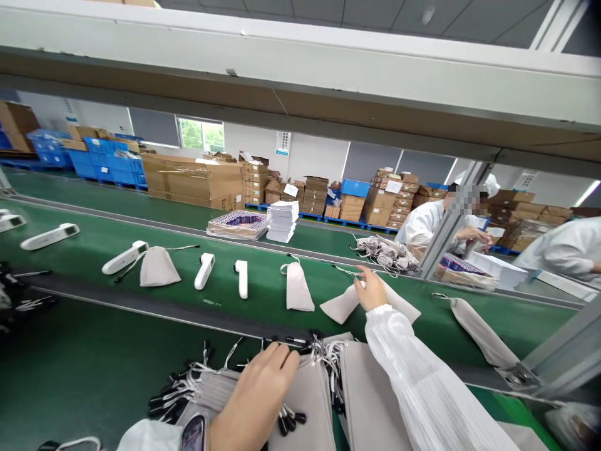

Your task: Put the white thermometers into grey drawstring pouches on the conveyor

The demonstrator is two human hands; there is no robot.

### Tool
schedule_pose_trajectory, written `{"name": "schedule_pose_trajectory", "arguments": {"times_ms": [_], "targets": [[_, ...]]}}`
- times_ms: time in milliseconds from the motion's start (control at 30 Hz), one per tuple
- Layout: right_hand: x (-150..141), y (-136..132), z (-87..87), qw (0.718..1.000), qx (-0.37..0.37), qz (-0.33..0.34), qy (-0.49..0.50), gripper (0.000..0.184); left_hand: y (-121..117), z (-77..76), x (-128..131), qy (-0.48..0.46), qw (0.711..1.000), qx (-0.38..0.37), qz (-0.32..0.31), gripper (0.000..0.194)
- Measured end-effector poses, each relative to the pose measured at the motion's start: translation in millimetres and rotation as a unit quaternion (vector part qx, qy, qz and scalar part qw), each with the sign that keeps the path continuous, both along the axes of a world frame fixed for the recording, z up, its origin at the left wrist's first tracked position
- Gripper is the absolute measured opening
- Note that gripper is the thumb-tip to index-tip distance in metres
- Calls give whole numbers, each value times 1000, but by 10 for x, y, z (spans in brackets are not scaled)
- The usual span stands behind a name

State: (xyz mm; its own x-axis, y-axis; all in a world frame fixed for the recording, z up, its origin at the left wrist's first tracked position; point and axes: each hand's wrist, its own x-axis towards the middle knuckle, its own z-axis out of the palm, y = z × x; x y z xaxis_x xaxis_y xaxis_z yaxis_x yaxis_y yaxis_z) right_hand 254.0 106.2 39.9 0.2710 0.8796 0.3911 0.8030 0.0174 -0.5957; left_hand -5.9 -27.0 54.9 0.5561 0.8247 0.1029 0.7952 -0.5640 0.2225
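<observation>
My right hand [372, 290] reaches over the green conveyor belt, thumb and fingers apart, beside a grey drawstring pouch [342, 305]. Just right of it lies another pouch [401, 302], partly behind my wrist. Nearer to me, my left hand [263, 391] has its fingers curled together over stacked grey pouches [307, 398] with pale cords and black cord ends; its fingertips are hidden. Along the belt lie white handheld thermometer-like devices, one [243, 279] near the middle. A single pouch [298, 288] stands out between that device and my right hand.
A metal post [462, 213] and an overhead shelf [300, 69] frame the station. Beyond the belt are a stack of white paper [282, 221], a patterned tray [237, 224] and a heap of pouches [387, 252]. Co-workers in white [425, 222] work at the right.
</observation>
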Motion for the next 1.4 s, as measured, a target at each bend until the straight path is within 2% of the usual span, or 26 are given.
{"name": "schedule_pose_trajectory", "arguments": {"times_ms": [100, 200, 300, 400, 467, 567, 667, 767, 833, 933, 967, 1033, 1167, 1267, 1333, 1400], "targets": [[-611, 64, 79, 987, -53, 134, -69, 35, 23, -57, 16, 15, 1000, 24, -6, 30], [-1339, 179, -25, 959, -95, 243, -107, 37, 17, -19, 12, 28, 1000, 0, -2, 39], [-1891, 347, -189, 949, -120, 262, -124, 47, 3, 98, 2, 46, 998, -48, -2, 46], [-2135, 518, -316, 953, -137, 250, -101, 48, 17, 178, 1, 66, 996, -56, -15, 43], [-2145, 607, -362, 958, -147, 238, -63, 36, 37, 178, 9, 90, 995, -46, -19, 38], [-1993, 678, -362, 963, -166, 211, 27, 22, 51, 113, 27, 130, 991, -30, -13, 31], [-1690, 615, -253, 951, -187, 194, 151, 32, 39, 37, 39, 131, 991, -9, 0, 29], [-1293, 339, -28, 929, -173, 197, 261, 51, 31, 23, 32, 108, 994, 15, 15, 27], [-1030, 47, 161, 892, -140, 241, 357, 68, 34, 57, 17, 102, 994, 28, 14, 27], [-763, -415, 405, 775, -94, 342, 523, 92, 40, 136, -16, 81, 996, 26, -9, 23], [-725, -538, 455, 744, -84, 363, 555, 96, 40, 160, -26, 66, 998, 16, -20, 22], [-726, -706, 500, 721, -72, 375, 578, 98, 34, 192, -39, 22, 999, -4, -37, 20], [-864, -768, 449, 715, -87, 392, 572, 90, 29, 186, -31, -60, 995, -63, -49, 20], [-933, -746, 379, 719, -121, 395, 559, 70, 53, 147, -27, -147, 985, -86, -36, 22], [-950, -747, 326, 736, -170, 394, 524, 50, 83, 126, -37, -206, 977, -55, -23, 21], [-957, -760, 266, 767, -231, 398, 447, 51, 113, 115, -50, -235, 972, -17, -3, 22]]}}
